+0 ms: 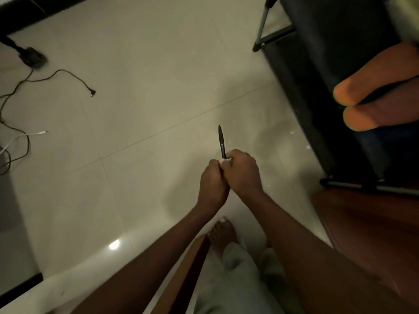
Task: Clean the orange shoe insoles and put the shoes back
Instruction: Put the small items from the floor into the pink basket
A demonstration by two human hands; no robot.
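Observation:
Two orange insoles lie side by side on top of a black shoe rack at the right, their rounded ends pointing left. Both my hands meet over the pale tiled floor in the middle of the view. My left hand and my right hand are closed together around the lower end of a thin dark pen-like stick, whose tip points up and away from me. A bit of white shows between my fingers. No shoes are visible.
Dark and white cables and a black adapter lie on the floor at the left. A reddish wooden surface stands at the lower right. My bare foot and light trouser legs are below my hands.

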